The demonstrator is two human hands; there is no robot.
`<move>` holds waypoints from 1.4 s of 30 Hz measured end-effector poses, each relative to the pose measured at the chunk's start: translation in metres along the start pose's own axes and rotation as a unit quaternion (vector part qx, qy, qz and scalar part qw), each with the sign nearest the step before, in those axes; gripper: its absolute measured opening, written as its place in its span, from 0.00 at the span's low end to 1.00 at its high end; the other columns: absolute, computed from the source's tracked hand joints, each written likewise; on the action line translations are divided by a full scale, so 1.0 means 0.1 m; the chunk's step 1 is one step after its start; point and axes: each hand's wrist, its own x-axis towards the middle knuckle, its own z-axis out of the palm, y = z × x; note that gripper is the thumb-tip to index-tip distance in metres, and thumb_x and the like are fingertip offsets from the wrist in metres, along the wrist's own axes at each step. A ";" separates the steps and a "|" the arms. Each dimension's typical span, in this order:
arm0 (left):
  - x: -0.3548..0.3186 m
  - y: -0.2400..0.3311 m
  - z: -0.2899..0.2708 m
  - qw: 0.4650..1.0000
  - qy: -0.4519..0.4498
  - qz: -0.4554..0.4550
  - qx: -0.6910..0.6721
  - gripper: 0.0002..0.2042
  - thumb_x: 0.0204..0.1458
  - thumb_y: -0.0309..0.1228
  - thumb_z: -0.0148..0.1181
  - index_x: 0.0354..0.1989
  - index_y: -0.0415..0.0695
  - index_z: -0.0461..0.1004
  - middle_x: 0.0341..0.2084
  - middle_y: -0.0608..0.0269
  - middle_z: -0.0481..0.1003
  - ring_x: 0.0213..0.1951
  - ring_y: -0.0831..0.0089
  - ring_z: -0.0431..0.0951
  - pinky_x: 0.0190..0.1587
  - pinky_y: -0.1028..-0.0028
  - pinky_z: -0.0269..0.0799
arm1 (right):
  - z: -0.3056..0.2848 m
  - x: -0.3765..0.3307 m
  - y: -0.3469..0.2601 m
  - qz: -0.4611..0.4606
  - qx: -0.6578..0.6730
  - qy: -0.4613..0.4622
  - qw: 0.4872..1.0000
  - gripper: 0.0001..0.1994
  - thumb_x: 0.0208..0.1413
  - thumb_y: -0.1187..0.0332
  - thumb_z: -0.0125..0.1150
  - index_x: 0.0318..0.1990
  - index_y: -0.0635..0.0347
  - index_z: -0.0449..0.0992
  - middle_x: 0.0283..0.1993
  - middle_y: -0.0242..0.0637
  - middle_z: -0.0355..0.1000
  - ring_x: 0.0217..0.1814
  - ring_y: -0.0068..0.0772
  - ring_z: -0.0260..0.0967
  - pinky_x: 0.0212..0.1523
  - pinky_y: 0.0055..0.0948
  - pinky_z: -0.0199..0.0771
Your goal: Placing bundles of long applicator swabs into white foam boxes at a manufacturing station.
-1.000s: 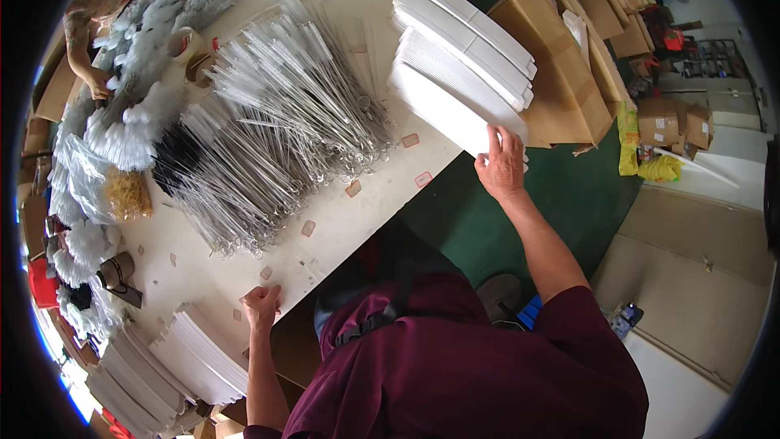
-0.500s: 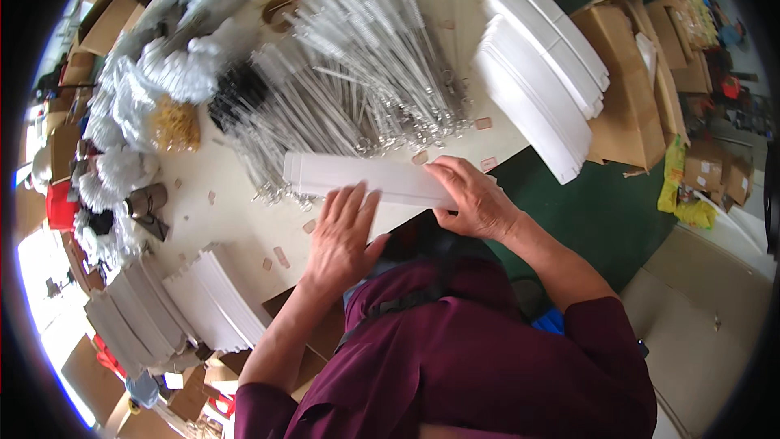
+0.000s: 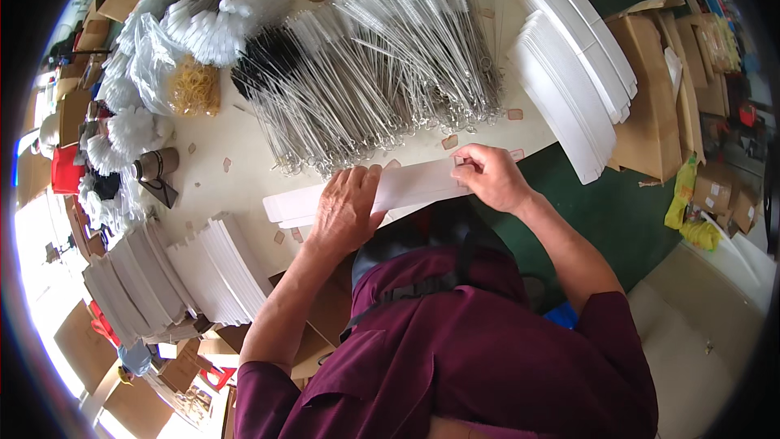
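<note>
A long, narrow white cardboard box (image 3: 418, 184) lies slantwise at the table's near edge, in front of my body. My left hand (image 3: 345, 210) is closed over its left part, fingers across the top and thumb at the near side. At the box's right end, my right hand (image 3: 493, 179) pinches the end flap between thumb and fingers. Just beyond the box, thin wire brushes (image 3: 406, 41) with looped ends lie in a wide heap, white bristles mostly pointing away. Black-bristled brushes (image 3: 266, 61) lie at the heap's left.
Flat white cartons (image 3: 565, 89) are stacked at the right, beside an open brown cardboard box (image 3: 650, 97). More white cartons (image 3: 215, 268) stand at the left. Yellow rubber bands (image 3: 195, 88), plastic-wrapped brush bundles (image 3: 134, 132) and a dark cylindrical container (image 3: 156, 164) sit along the left side.
The white box has tilted, its left end now lower and nearer me. My left hand has settled onto it, and my right hand has changed to a pinch at its right end.
</note>
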 end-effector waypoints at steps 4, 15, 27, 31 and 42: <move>-0.03 0.08 0.07 0.999 0.032 0.008 -0.041 0.38 0.41 0.34 0.74 0.62 0.37 0.64 0.45 0.48 0.73 0.46 0.49 0.76 0.50 0.56 0.72 | 0.03 0.08 -0.06 0.072 0.123 -0.054 0.988 0.10 0.60 0.75 0.62 0.46 0.72 0.77 0.32 0.32 0.75 0.33 0.17 0.71 0.33 0.22 0.75; -0.12 0.10 0.28 0.995 0.042 -0.059 -0.069 0.38 0.42 0.38 0.75 0.63 0.41 0.65 0.44 0.51 0.74 0.44 0.51 0.78 0.46 0.55 0.74 | 0.44 0.05 -0.16 0.013 0.061 0.028 0.998 0.12 0.60 0.72 0.63 0.49 0.69 0.77 0.39 0.42 0.79 0.37 0.30 0.78 0.37 0.30 0.78; -0.18 -0.07 0.41 0.994 0.091 -0.059 0.015 0.38 0.40 0.35 0.74 0.62 0.39 0.65 0.46 0.51 0.73 0.44 0.53 0.77 0.47 0.58 0.74 | 0.77 -0.16 -0.31 -0.136 -0.311 0.112 0.934 0.24 0.53 0.69 0.67 0.58 0.67 0.71 0.55 0.49 0.67 0.52 0.50 0.69 0.54 0.41 0.73; -0.17 -0.08 0.43 0.993 0.094 -0.063 0.027 0.37 0.41 0.35 0.74 0.62 0.39 0.65 0.45 0.52 0.73 0.43 0.54 0.77 0.46 0.58 0.74 | 0.78 -0.19 -0.35 -0.155 -0.335 0.115 0.922 0.26 0.53 0.69 0.67 0.59 0.68 0.69 0.54 0.49 0.68 0.52 0.50 0.69 0.54 0.41 0.73; -0.18 -0.09 0.47 0.995 0.067 -0.060 0.040 0.34 0.41 0.34 0.73 0.59 0.38 0.67 0.43 0.52 0.73 0.43 0.55 0.76 0.47 0.59 0.73 | 0.88 -0.06 -0.14 0.056 -0.023 0.041 0.997 0.21 0.57 0.66 0.67 0.52 0.71 0.72 0.42 0.47 0.78 0.38 0.39 0.77 0.40 0.34 0.80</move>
